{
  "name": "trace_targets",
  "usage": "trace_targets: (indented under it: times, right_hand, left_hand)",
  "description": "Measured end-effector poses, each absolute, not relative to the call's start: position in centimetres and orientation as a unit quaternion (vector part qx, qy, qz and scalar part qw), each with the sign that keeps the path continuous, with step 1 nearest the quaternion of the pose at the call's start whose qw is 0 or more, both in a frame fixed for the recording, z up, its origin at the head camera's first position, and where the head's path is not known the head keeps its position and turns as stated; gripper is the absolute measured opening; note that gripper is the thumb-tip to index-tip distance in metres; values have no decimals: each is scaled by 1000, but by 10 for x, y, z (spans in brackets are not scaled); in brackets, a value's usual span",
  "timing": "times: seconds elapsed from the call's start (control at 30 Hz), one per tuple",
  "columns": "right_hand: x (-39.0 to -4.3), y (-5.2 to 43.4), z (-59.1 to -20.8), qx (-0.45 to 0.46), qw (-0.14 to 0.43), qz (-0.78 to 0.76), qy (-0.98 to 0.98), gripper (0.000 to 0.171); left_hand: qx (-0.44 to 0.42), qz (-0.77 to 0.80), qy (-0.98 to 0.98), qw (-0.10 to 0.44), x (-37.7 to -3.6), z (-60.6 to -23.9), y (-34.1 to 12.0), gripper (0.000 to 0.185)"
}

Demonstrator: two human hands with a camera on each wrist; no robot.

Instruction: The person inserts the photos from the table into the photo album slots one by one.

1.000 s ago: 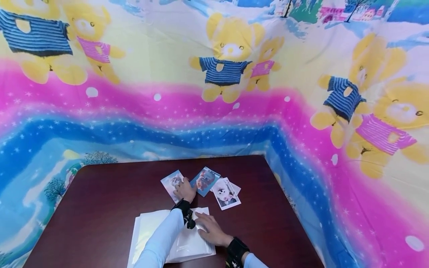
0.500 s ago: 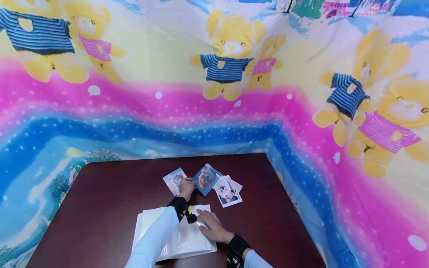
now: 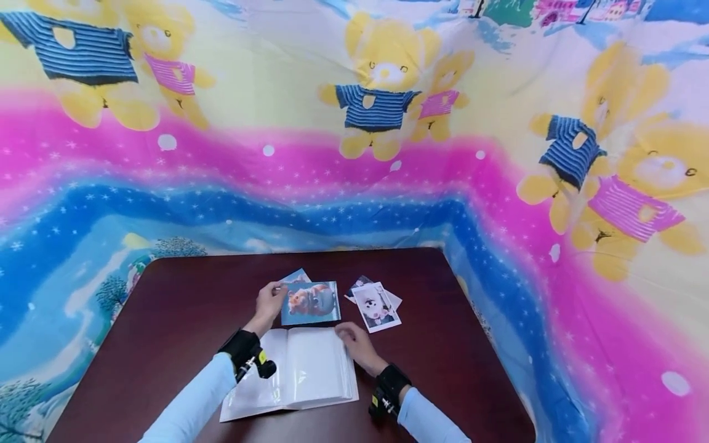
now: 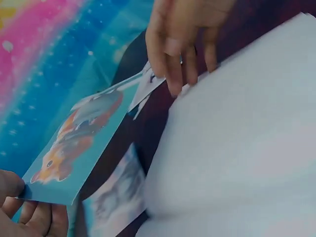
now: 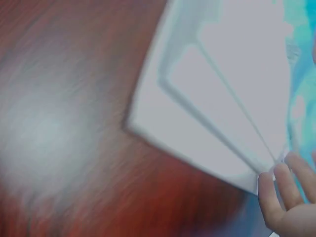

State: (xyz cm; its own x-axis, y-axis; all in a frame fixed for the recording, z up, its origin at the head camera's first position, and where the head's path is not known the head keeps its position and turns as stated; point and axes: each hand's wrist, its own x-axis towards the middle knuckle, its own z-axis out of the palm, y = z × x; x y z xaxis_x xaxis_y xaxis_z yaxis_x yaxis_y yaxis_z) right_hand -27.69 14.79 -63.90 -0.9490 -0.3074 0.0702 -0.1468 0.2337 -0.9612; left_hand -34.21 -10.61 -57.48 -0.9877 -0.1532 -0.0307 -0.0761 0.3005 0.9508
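Note:
My left hand pinches one edge of a blue photo card with an orange animal on it, lifted just beyond the album. In the left wrist view the thumb lies on the face of the card, fingers behind. An open white photo album with clear sleeves lies on the table. At its far right corner is my right hand, fingers relaxed and slightly bent. The right wrist view has those fingertips at the corner of the album pages, seemingly touching them.
Behind the held card lies another photo, partly covered from view. A photo of a white animal overlaps other cards to the right. The brown table ends at a hanging cloth printed with bears.
My left hand has picked up the blue photo card and brought it left and nearer, turning it sideways. My right hand has shifted from the page to the album's far right corner.

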Motion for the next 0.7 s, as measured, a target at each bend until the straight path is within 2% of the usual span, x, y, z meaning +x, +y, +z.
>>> trace_targets:
  times: [0.07, 0.13, 0.2, 0.3, 0.37, 0.47, 0.6, 0.63, 0.7]
  right_hand:
    - [-280, 147, -635, -94, 72, -660, 742, 35]
    - [-282, 145, -630, -61, 85, -702, 705, 42]
    - [-283, 143, -625, -59, 100, -717, 687, 47]
    - [-282, 140, -615, -88, 129, -708, 689, 46]
    - [-281, 137, -610, -114, 145, -693, 697, 42]
    - [-278, 132, -605, -141, 156, -678, 704, 35]
    - [-277, 131, -606, -127, 158, -701, 684, 28]
    - [-277, 131, -607, -121, 158, -711, 674, 27]
    - [-277, 132, -608, -107, 162, -730, 656, 24]
  left_hand:
    - [27, -584, -811, 33, -342, -584, -122, 39]
    - [-59, -584, -807, 66, -352, -611, -137, 38]
    - [-122, -570, -809, 77, -351, -621, -145, 39]
    - [-173, -548, -814, 80, -332, -603, -140, 36]
    - [-169, -518, -836, 64, -308, -570, -131, 35]
    - [-172, -493, -848, 92, -289, -551, -125, 35]
    - [-102, -499, -851, 127, -276, -552, -119, 49]
    - [-79, -507, -849, 124, -273, -555, -118, 52]
    - [-42, -546, -832, 84, -266, -560, -115, 57]
